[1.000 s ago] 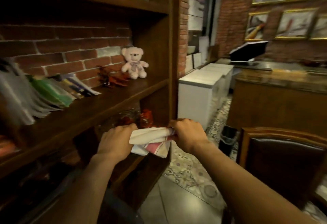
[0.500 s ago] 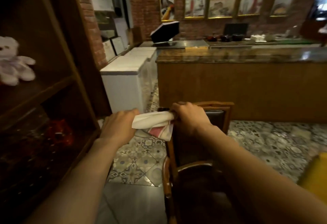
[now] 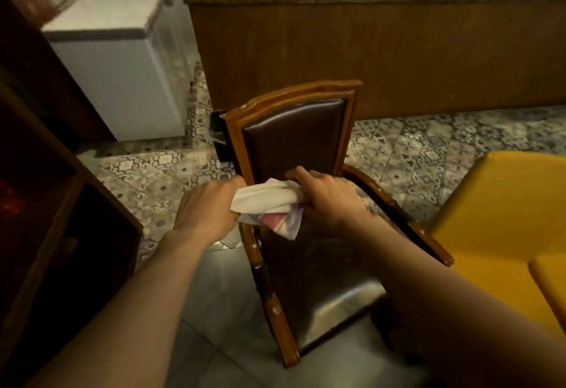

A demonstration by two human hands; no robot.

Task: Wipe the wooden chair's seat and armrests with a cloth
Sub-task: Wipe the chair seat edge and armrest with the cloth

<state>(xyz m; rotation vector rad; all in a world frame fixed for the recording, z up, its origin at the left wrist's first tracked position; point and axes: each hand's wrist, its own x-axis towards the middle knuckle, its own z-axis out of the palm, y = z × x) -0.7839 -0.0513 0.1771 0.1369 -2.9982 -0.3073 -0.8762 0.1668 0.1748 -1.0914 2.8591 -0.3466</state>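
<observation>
A wooden chair [image 3: 291, 102] with a dark brown padded back and shiny dark seat [image 3: 324, 302] stands in front of me, facing me. Its left armrest [image 3: 269, 289] and right armrest [image 3: 407, 222] run toward me. A folded white cloth [image 3: 269, 200] with a pink and purple patch is stretched between both hands, above the back part of the seat. My left hand [image 3: 208, 210] grips its left end. My right hand [image 3: 327, 200] holds its right end, with the index finger lifted.
A dark wooden shelf unit [image 3: 46, 204] stands at the left. White chest freezers [image 3: 122, 59] sit behind it, and a long wooden counter [image 3: 398, 44] runs behind the chair. A yellow chair [image 3: 505, 219] is close on the right. Patterned floor tiles surround the chair.
My view swung from the shelf to the right and down onto the chair. Both hands carried the cloth along and now hold it lower, over the chair's seat.
</observation>
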